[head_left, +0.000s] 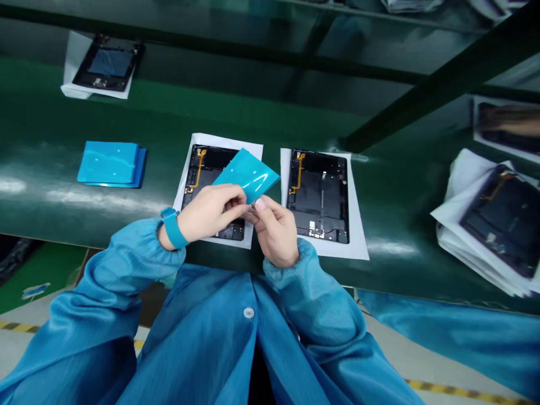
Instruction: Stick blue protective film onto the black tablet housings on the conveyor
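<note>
Both of my hands meet at the near corner of a shiny blue film sheet (pixel 248 171), which is tilted above an opened tablet housing (pixel 202 174). My left hand (pixel 211 211) is closed on the sheet's near edge, a blue band round its wrist. Fingertips of my right hand (pixel 276 228) pinch at the same corner; whatever sits between them is too small to make out. Under the hands, the black housing with an orange flex cable lies on white paper, partly covered. A second opened tablet housing (pixel 320 197) lies on white paper just to the right.
A stack of blue film sheets (pixel 108 163) lies to the left. Another tablet housing (pixel 107 63) rests on paper at the back left. Housings layered with white paper (pixel 468 225) are piled at the right. A dark green post (pixel 422 95) slants over the bench.
</note>
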A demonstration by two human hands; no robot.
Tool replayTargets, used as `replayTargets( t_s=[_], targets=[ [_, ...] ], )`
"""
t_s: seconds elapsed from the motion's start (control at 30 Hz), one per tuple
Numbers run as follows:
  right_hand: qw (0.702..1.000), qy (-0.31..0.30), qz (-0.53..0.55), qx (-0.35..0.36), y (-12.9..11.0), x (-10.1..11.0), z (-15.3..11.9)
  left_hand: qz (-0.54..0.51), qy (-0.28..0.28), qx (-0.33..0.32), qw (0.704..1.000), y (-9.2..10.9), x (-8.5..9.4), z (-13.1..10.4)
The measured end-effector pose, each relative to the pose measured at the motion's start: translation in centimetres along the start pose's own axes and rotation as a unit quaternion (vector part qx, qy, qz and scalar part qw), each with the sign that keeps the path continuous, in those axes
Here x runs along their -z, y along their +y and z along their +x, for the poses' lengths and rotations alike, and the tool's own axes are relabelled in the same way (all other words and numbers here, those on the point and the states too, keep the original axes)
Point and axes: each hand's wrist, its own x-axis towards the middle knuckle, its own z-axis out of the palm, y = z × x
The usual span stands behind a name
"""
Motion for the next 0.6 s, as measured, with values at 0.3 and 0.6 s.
replayTargets(
  t_s=[0.3,0.6],
  targets=[
    [0.997,0.047,-0.056,0.026,0.5,0.4,0.1,-0.241,-0.077,0.054,0.966,-1.1,0.8,1.4],
    [0.977,0.000,-0.192,0.093,1.1,-5.7,-0.6,0.063,0.156,0.111,0.979,-1.3,7.7,-10.3]
  ],
)
